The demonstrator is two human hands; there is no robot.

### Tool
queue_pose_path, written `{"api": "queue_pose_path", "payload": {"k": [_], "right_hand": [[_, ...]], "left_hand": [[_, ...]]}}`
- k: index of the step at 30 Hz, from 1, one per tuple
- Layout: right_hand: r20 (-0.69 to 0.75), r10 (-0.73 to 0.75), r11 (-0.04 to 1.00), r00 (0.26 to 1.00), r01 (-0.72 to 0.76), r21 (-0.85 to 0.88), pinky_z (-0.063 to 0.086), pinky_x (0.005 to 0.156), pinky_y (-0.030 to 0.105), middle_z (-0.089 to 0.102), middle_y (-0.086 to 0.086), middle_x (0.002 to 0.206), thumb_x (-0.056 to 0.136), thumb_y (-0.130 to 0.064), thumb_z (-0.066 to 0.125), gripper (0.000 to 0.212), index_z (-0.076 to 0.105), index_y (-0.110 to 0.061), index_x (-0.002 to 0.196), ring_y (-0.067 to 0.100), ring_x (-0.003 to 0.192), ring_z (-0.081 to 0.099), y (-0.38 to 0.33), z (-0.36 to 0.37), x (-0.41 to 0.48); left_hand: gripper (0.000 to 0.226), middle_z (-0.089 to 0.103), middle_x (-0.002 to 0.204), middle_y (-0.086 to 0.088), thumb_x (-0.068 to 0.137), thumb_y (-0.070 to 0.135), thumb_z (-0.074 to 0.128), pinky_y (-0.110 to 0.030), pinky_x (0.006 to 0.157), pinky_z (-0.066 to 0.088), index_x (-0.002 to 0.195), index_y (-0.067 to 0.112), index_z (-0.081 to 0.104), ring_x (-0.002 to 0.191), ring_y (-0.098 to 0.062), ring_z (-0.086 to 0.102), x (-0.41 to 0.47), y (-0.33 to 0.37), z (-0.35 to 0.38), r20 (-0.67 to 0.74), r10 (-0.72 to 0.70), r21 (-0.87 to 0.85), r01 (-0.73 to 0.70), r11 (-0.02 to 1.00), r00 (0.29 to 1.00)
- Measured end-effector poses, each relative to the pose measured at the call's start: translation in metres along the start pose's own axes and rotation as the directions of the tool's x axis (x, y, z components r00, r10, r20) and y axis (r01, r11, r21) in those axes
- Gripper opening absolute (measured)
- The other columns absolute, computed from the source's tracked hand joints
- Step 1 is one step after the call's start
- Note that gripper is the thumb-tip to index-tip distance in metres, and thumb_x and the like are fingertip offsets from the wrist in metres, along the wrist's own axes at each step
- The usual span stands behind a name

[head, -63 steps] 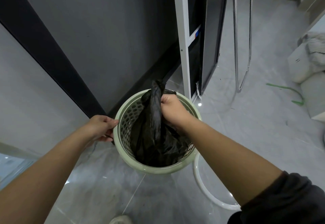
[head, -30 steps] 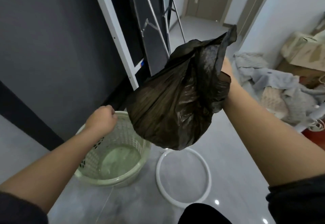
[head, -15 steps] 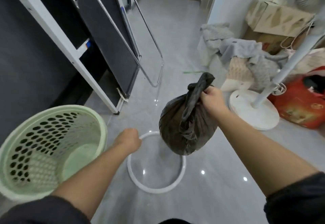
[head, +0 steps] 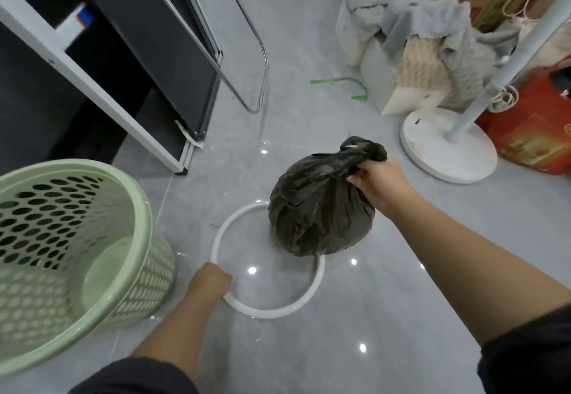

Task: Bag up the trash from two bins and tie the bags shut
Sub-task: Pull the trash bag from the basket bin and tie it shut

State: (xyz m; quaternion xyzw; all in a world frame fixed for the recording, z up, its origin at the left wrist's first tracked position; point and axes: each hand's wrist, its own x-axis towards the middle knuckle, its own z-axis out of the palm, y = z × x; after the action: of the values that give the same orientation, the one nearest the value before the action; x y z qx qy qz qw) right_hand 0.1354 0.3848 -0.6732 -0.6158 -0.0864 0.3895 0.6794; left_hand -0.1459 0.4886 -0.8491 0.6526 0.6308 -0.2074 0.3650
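Glossy grey tiled floor (head: 386,316) reflecting small ceiling lights. Left: a dark wall panel (head: 37,109) with a white frame (head: 92,84) and a leaning chrome tube rack (head: 259,84). Right: a white round stand base (head: 448,149), a red box (head: 531,134) and heaped grey fabric (head: 432,22).

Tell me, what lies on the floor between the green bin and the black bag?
In the head view, a white ring lies flat on the grey floor between the green bin and the black bag; the left hand touches its near edge.
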Motion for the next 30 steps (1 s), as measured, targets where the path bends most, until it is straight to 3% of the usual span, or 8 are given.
{"api": "queue_pose_path", "payload": {"k": [7, 9, 14, 17, 20, 23, 25, 30], "right_hand": [[0.055, 0.0, 0.998, 0.998, -0.004, 0.063, 0.058, 0.074, 0.035, 0.064, 0.018, 0.097, 0.088, 0.011, 0.05, 0.021, 0.063, 0.002, 0.102, 0.028, 0.089, 0.065, 0.014, 0.01, 0.008], [0.071, 0.003, 0.999, 0.997, -0.006, 0.043, 0.058, 0.073, 0.035, 0.063, 0.019, 0.098, 0.088, 0.01, 0.05, 0.02, 0.062, 0.003, 0.103, 0.029, 0.09, 0.064, 0.015, 0.012, 0.009], [0.043, -0.025, 0.999, 0.999, 0.024, 0.021, 0.057, 0.069, 0.035, 0.066, 0.012, 0.082, 0.088, 0.011, 0.045, 0.02, 0.062, 0.0, 0.088, 0.023, 0.078, 0.067, 0.011, 0.015, 0.007], [-0.088, -0.02, 1.0, 0.996, 0.019, -0.013, 0.051, 0.066, 0.032, 0.061, 0.006, 0.067, 0.088, 0.004, 0.046, 0.021, 0.058, -0.008, 0.074, 0.021, 0.066, 0.061, 0.002, 0.014, 0.007], [-0.251, -0.015, 0.992, 0.968, -0.016, -0.123, 0.048, 0.07, 0.032, 0.06, 0.006, 0.072, 0.085, -0.01, 0.051, 0.015, 0.061, -0.012, 0.073, 0.023, 0.072, 0.058, -0.008, 0.01, 0.008], [-0.379, -0.031, 0.972, 0.925, -0.06, -0.228, 0.046, 0.075, 0.033, 0.06, 0.006, 0.081, 0.08, -0.021, 0.05, 0.02, 0.065, -0.008, 0.083, 0.023, 0.077, 0.058, -0.018, 0.011, 0.005], [-0.424, -0.053, 0.965, 0.904, -0.063, -0.255, 0.043, 0.075, 0.034, 0.057, 0.004, 0.075, 0.08, -0.02, 0.044, 0.022, 0.063, -0.009, 0.08, 0.023, 0.077, 0.055, -0.024, 0.014, 0.001], [-0.479, -0.125, 0.945, 0.869, -0.042, -0.323, 0.043, 0.081, 0.037, 0.055, 0.004, 0.071, 0.08, -0.015, 0.04, 0.02, 0.051, -0.018, 0.064, 0.027, 0.081, 0.054, -0.041, 0.021, -0.009]], "left_hand": [[0.033, 0.07, 0.1, -0.016, 0.085, 0.03, 0.06, -0.03, 0.065, 0.053, 0.102, 0.002, 0.064, 0.085, -0.032, 0.069, 0.016, -0.015, 0.023, 0.004, -0.048, -0.048, 0.048, 0.998, 0.999], [0.031, 0.07, 0.099, -0.015, 0.085, 0.027, 0.059, -0.032, 0.07, 0.056, 0.101, 0.001, 0.066, 0.085, -0.031, 0.07, 0.021, -0.017, 0.028, -0.021, -0.064, -0.069, 0.062, 0.996, 0.998], [0.036, 0.065, 0.114, -0.018, 0.083, 0.021, 0.06, -0.034, 0.079, 0.05, 0.112, 0.0, 0.059, 0.103, -0.034, 0.064, 0.016, -0.007, 0.022, -0.1, -0.093, -0.162, 0.076, 0.984, 0.991], [0.039, 0.063, 0.114, -0.022, 0.081, 0.02, 0.062, -0.039, 0.084, 0.051, 0.113, 0.0, 0.052, 0.104, -0.037, 0.061, 0.007, 0.006, 0.003, -0.208, -0.058, -0.187, 0.018, 0.982, 0.976], [0.034, 0.064, 0.107, -0.022, 0.084, 0.023, 0.059, -0.04, 0.079, 0.053, 0.11, 0.002, 0.05, 0.097, -0.038, 0.063, -0.008, 0.032, -0.028, -0.338, 0.093, -0.074, -0.125, 0.989, 0.936], [0.03, 0.065, 0.101, -0.021, 0.087, 0.019, 0.053, -0.038, 0.069, 0.045, 0.111, 0.003, 0.047, 0.094, -0.04, 0.062, -0.031, 0.071, -0.067, -0.444, 0.291, 0.137, -0.257, 0.957, 0.848], [0.026, 0.065, 0.097, -0.02, 0.087, 0.015, 0.05, -0.035, 0.062, 0.039, 0.11, 0.004, 0.046, 0.09, -0.038, 0.062, -0.048, 0.099, -0.094, -0.466, 0.426, 0.294, -0.319, 0.901, 0.776], [0.019, 0.066, 0.095, -0.017, 0.087, 0.005, 0.047, -0.033, 0.059, 0.035, 0.106, 0.004, 0.049, 0.084, -0.036, 0.062, -0.08, 0.128, -0.166, -0.478, 0.635, 0.607, -0.294, 0.738, 0.607]]}}
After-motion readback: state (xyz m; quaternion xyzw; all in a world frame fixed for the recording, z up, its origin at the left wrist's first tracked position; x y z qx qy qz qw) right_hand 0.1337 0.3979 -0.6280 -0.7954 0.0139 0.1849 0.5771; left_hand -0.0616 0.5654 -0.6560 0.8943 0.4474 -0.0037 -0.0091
